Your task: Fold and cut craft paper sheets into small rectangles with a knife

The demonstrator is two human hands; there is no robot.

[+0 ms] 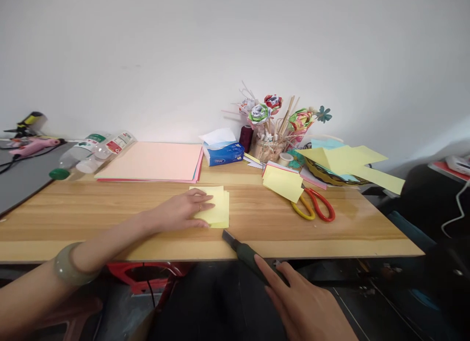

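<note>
My left hand [189, 211] lies flat with its fingers stretched out on a small stack of yellow paper squares [219, 209] near the table's front edge. A ring and a pale bangle show on that arm. My right hand [293, 292] is closed around the dark green handle of a utility knife [247, 257]. The knife's metal tip points up and left, just below the lower right corner of the paper stack. Whether the tip touches the table I cannot tell.
Scissors [319, 204] with red and yellow handles lie to the right, partly under yellow paper pieces [283, 182]. Behind are a tissue pack [224, 153], paper flowers in a holder [270, 147], large pink sheets [154, 161], plastic bottles [86, 150] and a pink glue gun [35, 145].
</note>
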